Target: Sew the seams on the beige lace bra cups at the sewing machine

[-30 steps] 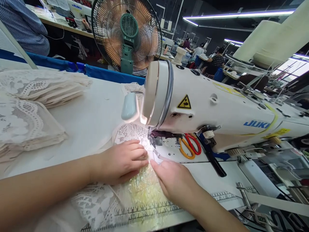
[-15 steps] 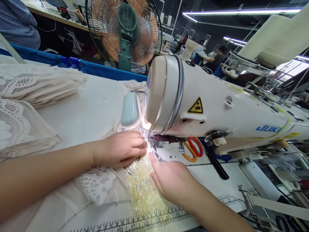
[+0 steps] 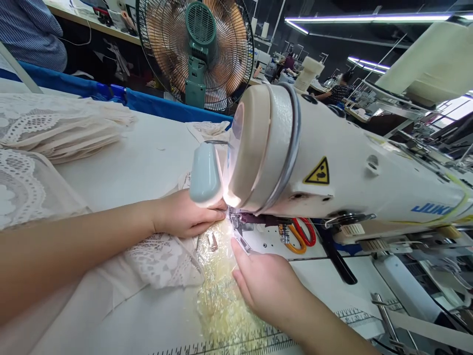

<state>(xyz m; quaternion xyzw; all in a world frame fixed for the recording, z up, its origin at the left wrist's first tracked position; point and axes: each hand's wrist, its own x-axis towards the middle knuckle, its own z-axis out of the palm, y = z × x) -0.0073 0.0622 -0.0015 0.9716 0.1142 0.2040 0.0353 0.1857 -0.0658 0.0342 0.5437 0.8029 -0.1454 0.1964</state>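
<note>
My left hand lies flat with fingers stretched on a cream lace piece, fingertips close to the presser foot of a white JUKI sewing machine. My right hand rests on the table just in front of the foot, fingers extended and pressing the fabric edge. A shiny yellowish patch on the table lies between both hands. The machine's lamp glares over the needle area, which is partly hidden by the machine head.
Stacks of lace pieces lie at the left of the white table. Orange and red scissors sit behind the needle. A standing fan is beyond the table, with other workers and machines further back. A ruler strip runs along the front edge.
Both hands have slid forward with the lace toward the presser foot; more lace now trails behind my left hand. The view has moved closer to the machine head.
</note>
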